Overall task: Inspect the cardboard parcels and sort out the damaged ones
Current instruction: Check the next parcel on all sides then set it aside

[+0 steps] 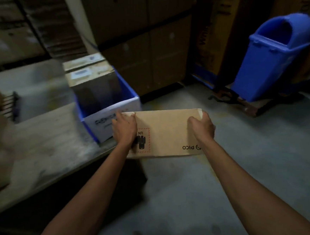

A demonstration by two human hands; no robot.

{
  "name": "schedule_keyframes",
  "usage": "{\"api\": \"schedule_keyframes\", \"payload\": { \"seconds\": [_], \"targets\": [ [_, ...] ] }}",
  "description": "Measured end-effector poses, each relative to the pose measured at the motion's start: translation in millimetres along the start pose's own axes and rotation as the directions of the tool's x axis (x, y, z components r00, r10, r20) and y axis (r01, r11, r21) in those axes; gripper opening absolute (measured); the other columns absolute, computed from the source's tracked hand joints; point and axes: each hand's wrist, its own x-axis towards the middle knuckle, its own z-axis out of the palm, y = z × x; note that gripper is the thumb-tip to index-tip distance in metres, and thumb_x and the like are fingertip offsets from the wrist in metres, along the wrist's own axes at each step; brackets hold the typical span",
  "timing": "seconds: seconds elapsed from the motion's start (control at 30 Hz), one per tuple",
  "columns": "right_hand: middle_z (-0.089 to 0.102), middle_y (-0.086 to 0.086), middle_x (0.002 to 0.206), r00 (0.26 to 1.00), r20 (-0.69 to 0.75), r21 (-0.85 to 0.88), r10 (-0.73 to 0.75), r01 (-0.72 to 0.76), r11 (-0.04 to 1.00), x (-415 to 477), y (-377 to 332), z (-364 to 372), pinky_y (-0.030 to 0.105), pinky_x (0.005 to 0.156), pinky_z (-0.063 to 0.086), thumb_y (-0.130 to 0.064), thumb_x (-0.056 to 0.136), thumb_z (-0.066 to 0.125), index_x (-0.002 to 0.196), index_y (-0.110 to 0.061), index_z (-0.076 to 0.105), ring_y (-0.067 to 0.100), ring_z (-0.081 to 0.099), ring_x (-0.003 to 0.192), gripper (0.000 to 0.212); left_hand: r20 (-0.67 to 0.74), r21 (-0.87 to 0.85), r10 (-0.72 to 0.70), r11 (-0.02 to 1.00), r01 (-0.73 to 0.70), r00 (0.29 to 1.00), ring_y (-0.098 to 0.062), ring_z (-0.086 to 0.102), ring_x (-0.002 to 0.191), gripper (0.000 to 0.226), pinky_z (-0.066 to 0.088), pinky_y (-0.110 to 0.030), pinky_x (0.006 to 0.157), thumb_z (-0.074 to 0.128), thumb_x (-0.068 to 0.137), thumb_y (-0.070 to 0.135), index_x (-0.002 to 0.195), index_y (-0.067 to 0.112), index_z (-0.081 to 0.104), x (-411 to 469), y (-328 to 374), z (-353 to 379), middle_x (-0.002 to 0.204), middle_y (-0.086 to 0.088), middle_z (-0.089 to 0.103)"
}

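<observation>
The left hand (pixel 125 130) grips the left end of a cardboard parcel (pixel 168 133), with its fingers reaching over the far left corner. The right hand (pixel 202 127) is curled around the right end. Together they hold the parcel flat above the grey floor (pixel 246 175), just beside the edge of a table (pixel 47 139). The top face shows a "PICO" logo and a red-framed warning label. On the table stands a blue crate (pixel 128 93) with a white paper on its front, and it holds two cardboard boxes (pixel 93 81). A blue waste bin (pixel 274 57) leans tilted at the far right.
</observation>
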Motion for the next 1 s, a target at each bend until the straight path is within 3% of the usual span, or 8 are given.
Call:
{"api": "schedule_keyframes", "payload": {
  "seconds": [0.07, 0.23, 0.4, 0.5, 0.63, 0.7, 0.87, 1.0],
  "targets": [
    [0.066, 0.003, 0.117, 0.998, 0.043, -0.035, -0.053, 0.054, 0.998, -22.3, -20.8, 32.7, 0.047, 0.097, 0.05, -0.044, 0.077, 0.052, 0.129, -0.033, 0.056, 0.033, 0.055, 0.113, 0.053, -0.05, 0.028, -0.039, 0.999, 0.04, 0.998, -0.037, 0.044, 0.131, 0.059, 0.04, -0.055, 0.106, 0.042, 0.099, 0.051, 0.151, 0.026, 0.029, 10.0, -28.8, -39.9, 0.146, -0.017, 0.04],
    [0.068, 0.002, 0.115, 0.97, 0.176, -0.092, -0.169, 0.187, 0.978, -87.2, -61.6, 130.6, 0.049, 0.093, 0.053, -0.05, 0.076, 0.048, 0.122, -0.034, 0.061, 0.032, 0.06, 0.107, 0.05, -0.193, 0.044, -0.158, 0.985, 0.17, 0.968, -0.031, 0.057, 0.11, 0.046, 0.05, -0.053, 0.093, 0.04, 0.096, 0.055, 0.136, 0.033, 0.041, 28.6, -111.1, -141.9, 0.129, -0.01, 0.049],
    [0.065, 0.005, 0.114, 0.934, 0.292, -0.088, -0.207, 0.242, 0.966, -160.1, -96.3, 235.4, 0.036, 0.078, 0.044, -0.044, 0.087, 0.053, 0.123, -0.028, 0.061, 0.033, 0.059, 0.107, 0.04, -0.253, 0.057, -0.202, 0.973, 0.223, 0.946, -0.035, 0.056, 0.111, 0.041, 0.049, -0.053, 0.094, 0.04, 0.095, 0.056, 0.129, 0.032, 0.043, 62.5, -202.1, -244.8, 0.125, -0.013, 0.055],
    [0.065, 0.006, 0.116, 0.915, 0.33, -0.058, -0.23, 0.263, 0.963, -198.1, -118.1, 290.8, 0.042, 0.086, 0.049, -0.052, 0.083, 0.05, 0.125, -0.032, 0.057, 0.032, 0.059, 0.106, 0.047, -0.303, 0.005, -0.208, 0.976, 0.22, 0.93, -0.033, 0.055, 0.113, 0.036, 0.048, -0.049, 0.094, 0.043, 0.094, 0.055, 0.122, 0.032, 0.046, 85.3, -239.4, -297.0, 0.123, -0.009, 0.058],
    [0.054, 0.006, 0.141, 0.874, 0.374, -0.009, -0.31, 0.338, 0.941, -236.2, -139.5, 350.3, 0.053, 0.098, 0.045, -0.051, 0.087, 0.051, 0.152, -0.041, 0.028, 0.036, 0.052, 0.125, 0.07, -0.357, -0.076, -0.238, 0.971, 0.226, 0.903, -0.032, 0.058, 0.108, 0.033, 0.05, -0.046, 0.091, 0.047, 0.093, 0.052, 0.115, 0.028, 0.049, 113.1, -272.3, -350.4, 0.121, -0.008, 0.058],
    [0.056, 0.003, 0.137, 0.852, 0.398, 0.035, -0.34, 0.357, 0.934, -247.9, -150.1, 370.1, 0.054, 0.099, 0.047, -0.054, 0.081, 0.049, 0.146, -0.047, 0.034, 0.035, 0.054, 0.124, 0.067, -0.352, -0.121, -0.279, 0.96, 0.252, 0.893, -0.03, 0.062, 0.098, 0.031, 0.053, -0.046, 0.085, 0.05, 0.094, 0.046, 0.113, 0.021, 0.051, 125.7, -286.1, -370.7, 0.113, -0.008, 0.062],
    [0.062, 0.006, 0.127, 0.849, 0.413, 0.042, -0.329, 0.343, 0.938, -250.7, -154.6, 402.3, 0.043, 0.095, 0.051, -0.014, 0.087, 0.061, 0.129, -0.03, 0.054, 0.029, 0.059, 0.112, 0.045, -0.312, -0.233, -0.364, 0.925, 0.301, 0.877, -0.025, 0.061, 0.088, 0.023, 0.051, -0.037, 0.071, 0.062, 0.092, 0.036, 0.099, 0.014, 0.055, 146.7, -320.3, -383.7, 0.1, -0.005, 0.063],
    [0.059, 0.006, 0.129, 0.876, 0.395, -0.003, -0.277, 0.303, 0.953, -240.8, -136.9, 427.1, 0.045, 0.099, 0.051, -0.005, 0.087, 0.066, 0.123, -0.026, 0.053, 0.028, 0.058, 0.117, 0.043, -0.256, -0.307, -0.34, 0.916, 0.258, 0.905, -0.02, 0.059, 0.091, 0.021, 0.049, -0.032, 0.073, 0.07, 0.09, 0.029, 0.098, 0.012, 0.059, 158.7, -354.8, -357.1, 0.1, -0.002, 0.062]
  ]
}}
